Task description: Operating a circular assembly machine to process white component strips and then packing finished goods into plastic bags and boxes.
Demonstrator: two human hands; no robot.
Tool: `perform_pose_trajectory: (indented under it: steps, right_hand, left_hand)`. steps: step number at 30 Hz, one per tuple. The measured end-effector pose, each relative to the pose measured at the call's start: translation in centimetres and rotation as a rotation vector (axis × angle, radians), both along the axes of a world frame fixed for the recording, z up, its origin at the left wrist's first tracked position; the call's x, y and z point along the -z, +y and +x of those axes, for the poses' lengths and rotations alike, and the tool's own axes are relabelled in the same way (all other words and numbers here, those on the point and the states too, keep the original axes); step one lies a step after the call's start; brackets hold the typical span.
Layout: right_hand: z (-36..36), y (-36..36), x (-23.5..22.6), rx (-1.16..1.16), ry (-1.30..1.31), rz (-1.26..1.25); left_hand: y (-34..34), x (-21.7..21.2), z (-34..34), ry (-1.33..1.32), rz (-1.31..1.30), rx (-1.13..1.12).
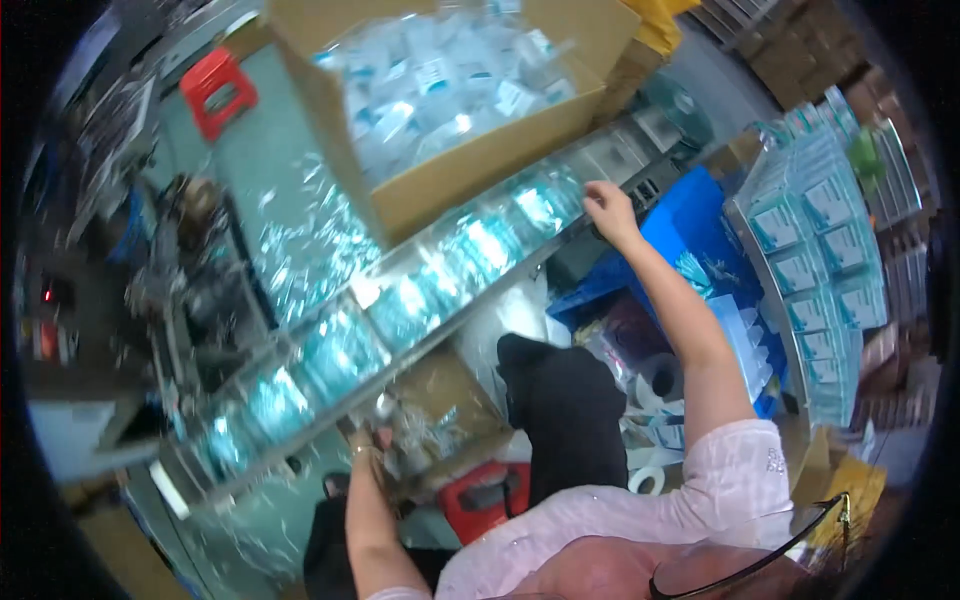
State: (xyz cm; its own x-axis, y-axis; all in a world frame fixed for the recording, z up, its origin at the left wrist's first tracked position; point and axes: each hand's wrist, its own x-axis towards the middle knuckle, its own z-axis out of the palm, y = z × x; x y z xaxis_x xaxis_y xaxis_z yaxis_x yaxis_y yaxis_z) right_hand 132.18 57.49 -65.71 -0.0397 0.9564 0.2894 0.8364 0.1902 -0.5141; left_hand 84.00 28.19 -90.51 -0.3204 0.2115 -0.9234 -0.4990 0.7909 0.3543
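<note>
A long conveyor [465,320] runs slantwise from lower left to upper right in front of me. Along it lies a row of clear-wrapped teal-and-white packs [410,308]. At the row's far right end, my right hand [611,212] has its fingers curled in beside the last pack; whatever they hold is hidden. Below the conveyor's near edge, my left hand [366,442] hangs over an open cardboard box [455,385] with loose clear plastic in it. Blur and shadow hide the left fingers.
Beyond the conveyor stands a large carton [480,160] full of clear packets. A red stool [217,92] is at the far left, near machinery [200,270]. To my right are a blue bin [700,225] and stacked teal-and-white boxes [815,260]. Tape rolls [647,481] lie near my knee.
</note>
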Motion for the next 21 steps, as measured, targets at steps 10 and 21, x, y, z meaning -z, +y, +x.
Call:
perform_pose_trajectory:
  steps: [10,21]
  right_hand:
    - [-4.3,7.8,5.7,0.051,-0.54,-0.67]
    - [-5.3,6.9,7.2,-0.002,0.275,-0.751]
  left_hand:
    - [3.8,7.1,2.3,-0.356,-0.002,-0.438]
    - [-2.1,-7.3,8.7,0.046,0.047,0.014]
